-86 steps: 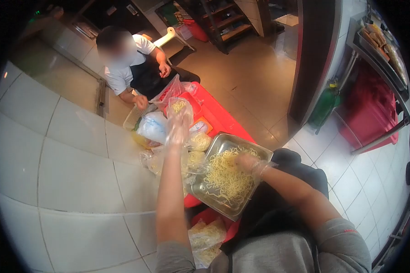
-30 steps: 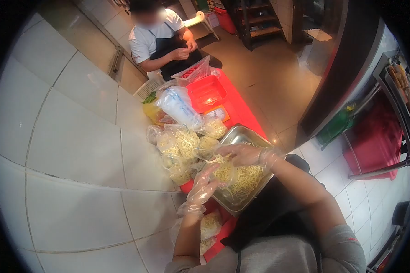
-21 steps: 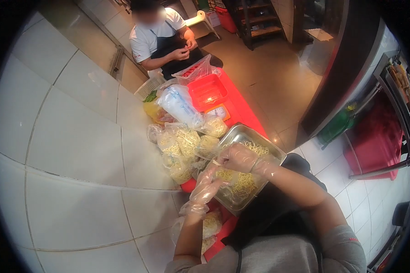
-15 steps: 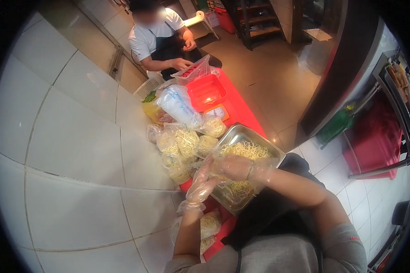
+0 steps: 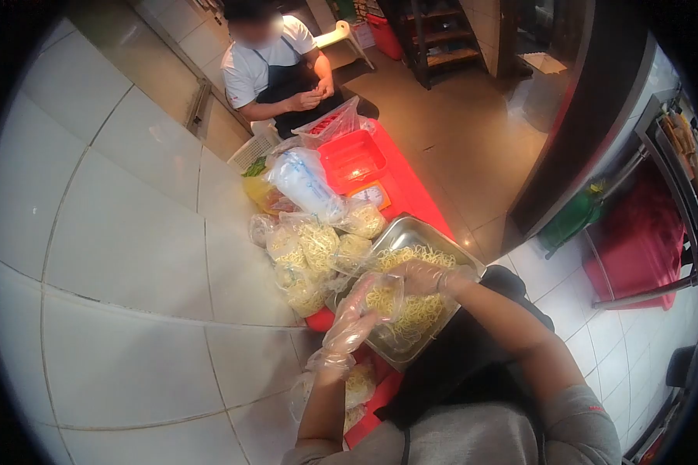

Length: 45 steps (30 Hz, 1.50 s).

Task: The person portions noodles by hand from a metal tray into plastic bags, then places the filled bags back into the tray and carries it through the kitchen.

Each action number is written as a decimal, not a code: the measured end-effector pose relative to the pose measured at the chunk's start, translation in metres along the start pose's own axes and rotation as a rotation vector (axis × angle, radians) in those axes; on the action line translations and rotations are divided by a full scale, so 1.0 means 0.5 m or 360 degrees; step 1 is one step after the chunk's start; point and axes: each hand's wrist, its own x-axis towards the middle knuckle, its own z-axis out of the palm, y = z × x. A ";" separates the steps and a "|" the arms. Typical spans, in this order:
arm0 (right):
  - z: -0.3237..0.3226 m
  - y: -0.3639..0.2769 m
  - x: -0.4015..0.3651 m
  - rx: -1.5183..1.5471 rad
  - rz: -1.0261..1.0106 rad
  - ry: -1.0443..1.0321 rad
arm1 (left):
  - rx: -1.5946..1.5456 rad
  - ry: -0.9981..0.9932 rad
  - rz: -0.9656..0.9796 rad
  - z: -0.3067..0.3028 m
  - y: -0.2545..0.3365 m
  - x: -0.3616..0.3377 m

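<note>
My left hand (image 5: 352,316), in a clear plastic glove, is closed on a clear plastic bag (image 5: 386,293) over the near left part of a metal tray (image 5: 402,359). Beside it my right hand (image 5: 423,276), gloved too, reaches over the tray; its fingertips are hidden among noodles and plastic. Loose yellow noodles (image 5: 416,314) lie in the tray. Several filled noodle bags (image 5: 316,246) are heaped to the tray's left. More bagged noodles (image 5: 357,385) sit below my left hand.
Across the red table (image 5: 411,190) a person in a dark apron (image 5: 275,74) sits with hands together. A red basket (image 5: 354,160), a white-and-blue bag (image 5: 306,182) and a small scale (image 5: 371,194) stand between us. Tiled wall at left.
My hands have moved slightly apart; the right one is a little farther right, and more noodles show between them. The other person's hands have left the bag and come together.
</note>
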 end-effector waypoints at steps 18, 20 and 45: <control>0.112 0.194 -0.051 -0.0841 0.0477 0.0027 | -0.0396 0.0046 0.0371 -0.131 0.354 0.259; 0.164 0.249 -0.045 -0.0661 0.0411 0.0321 | -0.0394 0.0051 0.0531 -0.133 0.395 0.318; 0.192 0.270 -0.037 -0.0587 0.0444 0.0596 | 0.0653 0.0343 0.0631 -0.060 0.039 0.241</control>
